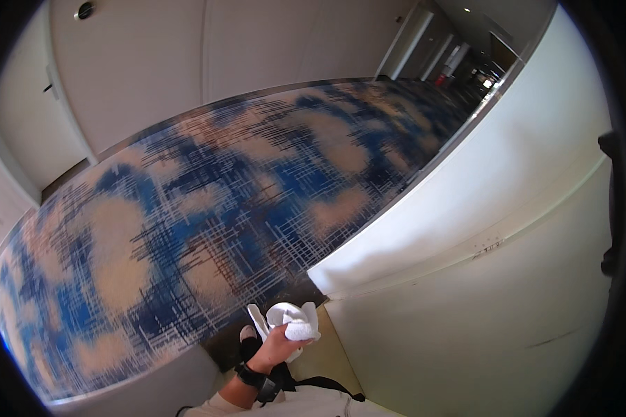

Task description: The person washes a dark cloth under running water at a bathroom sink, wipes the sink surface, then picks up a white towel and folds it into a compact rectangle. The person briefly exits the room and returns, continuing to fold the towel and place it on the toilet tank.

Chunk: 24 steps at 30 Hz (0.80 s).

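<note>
My left hand (279, 346), with a black watch or band (258, 383) on its wrist, grips a bunched white cloth (300, 326), perhaps a towel. Folds of the cloth stand up above the fingers, and a part hangs below the hand. Beneath and beside it show a light shoe (248, 333) and dark legwear. My right hand is out of view.
A blue and beige patterned carpet (229, 208) runs along a corridor with closed doors (36, 114). White wall panels (448, 208) rise close on the right, one with a scuff mark. Far down the corridor stands a red object (440, 79).
</note>
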Each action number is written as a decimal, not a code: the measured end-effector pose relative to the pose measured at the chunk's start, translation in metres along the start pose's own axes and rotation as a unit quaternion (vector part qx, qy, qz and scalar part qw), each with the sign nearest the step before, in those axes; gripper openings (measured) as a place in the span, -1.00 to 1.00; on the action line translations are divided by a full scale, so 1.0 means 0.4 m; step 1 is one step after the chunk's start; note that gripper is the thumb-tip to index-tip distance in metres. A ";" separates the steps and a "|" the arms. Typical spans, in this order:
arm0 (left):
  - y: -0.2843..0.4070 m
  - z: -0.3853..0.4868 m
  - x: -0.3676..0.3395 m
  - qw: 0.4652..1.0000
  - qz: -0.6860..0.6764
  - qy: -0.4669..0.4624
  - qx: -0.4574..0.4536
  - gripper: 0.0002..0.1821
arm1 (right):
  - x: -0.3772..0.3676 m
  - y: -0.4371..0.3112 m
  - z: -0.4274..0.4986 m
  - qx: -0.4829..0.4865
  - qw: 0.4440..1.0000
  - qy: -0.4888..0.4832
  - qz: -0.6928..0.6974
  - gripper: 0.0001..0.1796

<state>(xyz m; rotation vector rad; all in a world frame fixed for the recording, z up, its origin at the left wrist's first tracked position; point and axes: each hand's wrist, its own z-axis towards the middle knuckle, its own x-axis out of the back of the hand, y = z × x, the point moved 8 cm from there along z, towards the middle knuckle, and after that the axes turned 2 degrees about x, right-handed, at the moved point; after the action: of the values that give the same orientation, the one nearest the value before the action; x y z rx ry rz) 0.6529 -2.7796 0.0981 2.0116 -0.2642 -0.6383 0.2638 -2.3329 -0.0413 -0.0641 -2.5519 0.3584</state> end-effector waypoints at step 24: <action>0.190 0.115 0.148 0.993 -0.010 -0.115 0.012 -0.68 | -0.695 -1.353 -0.396 0.491 0.780 -0.387 -0.014 -0.36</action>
<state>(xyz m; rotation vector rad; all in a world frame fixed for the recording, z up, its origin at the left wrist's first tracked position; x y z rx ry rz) 0.6834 -2.8782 0.1262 1.9663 -0.3914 -0.8837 0.5989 -2.8493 0.0862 0.6314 -2.7063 1.9878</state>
